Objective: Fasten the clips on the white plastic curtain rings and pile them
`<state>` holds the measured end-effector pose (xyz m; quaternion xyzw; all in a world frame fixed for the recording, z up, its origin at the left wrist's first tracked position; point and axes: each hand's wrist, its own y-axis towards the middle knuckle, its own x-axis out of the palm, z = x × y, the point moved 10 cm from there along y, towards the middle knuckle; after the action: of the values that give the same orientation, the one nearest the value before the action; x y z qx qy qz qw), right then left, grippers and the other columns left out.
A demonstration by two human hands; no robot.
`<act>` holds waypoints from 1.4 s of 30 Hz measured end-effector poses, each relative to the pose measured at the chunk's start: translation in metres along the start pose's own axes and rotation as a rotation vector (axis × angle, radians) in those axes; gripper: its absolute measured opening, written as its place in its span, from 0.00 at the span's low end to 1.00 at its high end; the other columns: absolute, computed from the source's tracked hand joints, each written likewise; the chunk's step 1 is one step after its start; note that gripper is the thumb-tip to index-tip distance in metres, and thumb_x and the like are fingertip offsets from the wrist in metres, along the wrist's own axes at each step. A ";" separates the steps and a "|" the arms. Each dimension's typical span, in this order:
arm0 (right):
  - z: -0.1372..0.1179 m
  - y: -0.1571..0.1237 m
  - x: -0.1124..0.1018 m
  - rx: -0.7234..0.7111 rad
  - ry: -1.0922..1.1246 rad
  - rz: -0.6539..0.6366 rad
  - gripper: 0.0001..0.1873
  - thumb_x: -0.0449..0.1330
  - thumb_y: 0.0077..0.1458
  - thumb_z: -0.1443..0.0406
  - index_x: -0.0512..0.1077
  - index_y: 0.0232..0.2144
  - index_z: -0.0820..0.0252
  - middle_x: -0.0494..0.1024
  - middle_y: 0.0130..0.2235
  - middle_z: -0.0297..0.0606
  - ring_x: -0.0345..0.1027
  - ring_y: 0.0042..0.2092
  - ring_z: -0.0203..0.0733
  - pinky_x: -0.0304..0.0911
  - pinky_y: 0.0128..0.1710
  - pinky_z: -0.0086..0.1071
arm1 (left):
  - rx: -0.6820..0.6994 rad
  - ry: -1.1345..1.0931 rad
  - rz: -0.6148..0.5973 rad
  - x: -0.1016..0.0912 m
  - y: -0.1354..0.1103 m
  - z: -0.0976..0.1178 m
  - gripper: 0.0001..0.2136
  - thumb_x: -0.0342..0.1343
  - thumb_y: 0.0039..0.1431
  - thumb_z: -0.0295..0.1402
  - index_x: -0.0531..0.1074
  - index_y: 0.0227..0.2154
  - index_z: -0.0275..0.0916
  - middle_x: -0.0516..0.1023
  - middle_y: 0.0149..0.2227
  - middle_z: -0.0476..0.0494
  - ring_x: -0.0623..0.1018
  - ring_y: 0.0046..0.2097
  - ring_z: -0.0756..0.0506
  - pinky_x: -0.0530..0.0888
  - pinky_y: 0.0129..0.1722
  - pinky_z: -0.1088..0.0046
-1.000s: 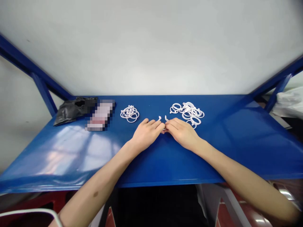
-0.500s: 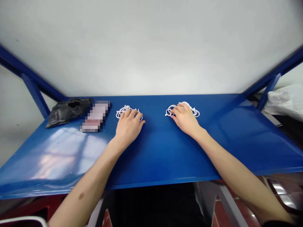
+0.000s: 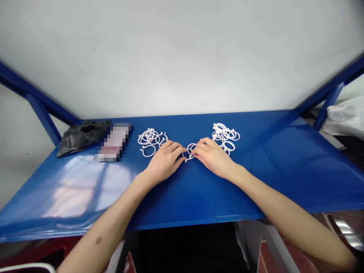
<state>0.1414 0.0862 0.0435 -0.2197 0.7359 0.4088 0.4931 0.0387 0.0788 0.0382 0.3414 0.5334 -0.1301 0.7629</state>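
Pinching one ring [image 3: 190, 151] between fingertips of both hands: left hand [image 3: 165, 161] and right hand [image 3: 214, 157] closed on it, low over surface [image 3: 85, 182], midway between left pile [image 3: 150, 138] and right pile [image 3: 226, 135]. Advice: hold near ring ends, press evenly, stay clear of piles.

White plastic rings [image 3: 190, 151] smooth; blue table [image 3: 199, 189] glossy; black bag [image 3: 79, 136] shiny.

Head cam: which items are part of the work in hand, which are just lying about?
In use:
white ring, pinched between left hand and right hand
left ring pile
right ring pile

Lying about:
black bag
blurred flat item
white bag, far right
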 end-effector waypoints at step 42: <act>0.030 -0.008 0.016 0.521 1.190 0.059 0.11 0.64 0.59 0.58 0.78 0.38 0.59 0.83 0.39 0.38 0.75 0.40 0.40 0.69 0.46 0.38 | -0.171 -0.435 0.108 -0.020 -0.003 -0.004 0.08 0.56 0.67 0.34 0.71 0.47 0.41 0.80 0.41 0.45 0.80 0.41 0.48 0.76 0.43 0.70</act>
<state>0.1571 0.1075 0.0204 -0.2617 0.9640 0.0386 0.0267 0.0264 0.0760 0.0542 0.2672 0.3465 -0.1141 0.8919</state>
